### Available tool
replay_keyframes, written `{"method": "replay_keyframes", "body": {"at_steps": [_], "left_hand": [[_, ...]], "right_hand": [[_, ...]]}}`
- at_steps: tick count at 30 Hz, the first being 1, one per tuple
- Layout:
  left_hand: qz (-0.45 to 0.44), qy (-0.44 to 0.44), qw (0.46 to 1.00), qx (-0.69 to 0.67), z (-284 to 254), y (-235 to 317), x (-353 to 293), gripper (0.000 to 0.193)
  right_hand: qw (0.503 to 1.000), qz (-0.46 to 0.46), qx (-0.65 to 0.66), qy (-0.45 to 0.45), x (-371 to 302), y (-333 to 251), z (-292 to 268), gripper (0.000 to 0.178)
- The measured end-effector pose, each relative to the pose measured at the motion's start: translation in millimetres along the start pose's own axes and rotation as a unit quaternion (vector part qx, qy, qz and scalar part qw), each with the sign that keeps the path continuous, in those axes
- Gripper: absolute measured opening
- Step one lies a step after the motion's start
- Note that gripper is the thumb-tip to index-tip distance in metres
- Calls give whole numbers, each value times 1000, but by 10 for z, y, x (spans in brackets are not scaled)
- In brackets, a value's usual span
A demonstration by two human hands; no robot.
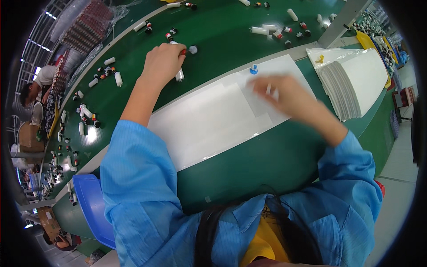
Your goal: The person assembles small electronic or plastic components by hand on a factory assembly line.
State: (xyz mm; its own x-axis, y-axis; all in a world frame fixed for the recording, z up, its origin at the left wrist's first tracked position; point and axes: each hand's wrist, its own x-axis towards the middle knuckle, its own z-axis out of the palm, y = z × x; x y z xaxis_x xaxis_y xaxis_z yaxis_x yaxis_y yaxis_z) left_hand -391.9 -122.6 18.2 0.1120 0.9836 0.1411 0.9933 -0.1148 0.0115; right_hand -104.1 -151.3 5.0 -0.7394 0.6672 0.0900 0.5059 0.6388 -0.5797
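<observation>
Left hand (pixel 163 62) over white cylinder (pixel 179 75)

No word, number or sign is legible. Dark marks stand on the yellow shirt (pixel 255 247), on the near side of the white sheet (pixel 204 120) — too small and partly covered to make out. Beyond that sheet, small red-and-black pieces (pixel 287 30) lie scattered — any lettering there is too tiny to tell.
</observation>
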Motion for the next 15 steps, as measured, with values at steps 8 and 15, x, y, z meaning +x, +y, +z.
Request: {"method": "replay_keyframes", "body": {"at_steps": [8,15], "left_hand": [[38,9,973,-229,-136,83,-315,20],[118,-16,991,-54,-156,67,-430,21]], "right_hand": [[969,-113,-217,18,-370,-506,252,18],[969,-124,-199,-77,-241,-677,140,23]]}}
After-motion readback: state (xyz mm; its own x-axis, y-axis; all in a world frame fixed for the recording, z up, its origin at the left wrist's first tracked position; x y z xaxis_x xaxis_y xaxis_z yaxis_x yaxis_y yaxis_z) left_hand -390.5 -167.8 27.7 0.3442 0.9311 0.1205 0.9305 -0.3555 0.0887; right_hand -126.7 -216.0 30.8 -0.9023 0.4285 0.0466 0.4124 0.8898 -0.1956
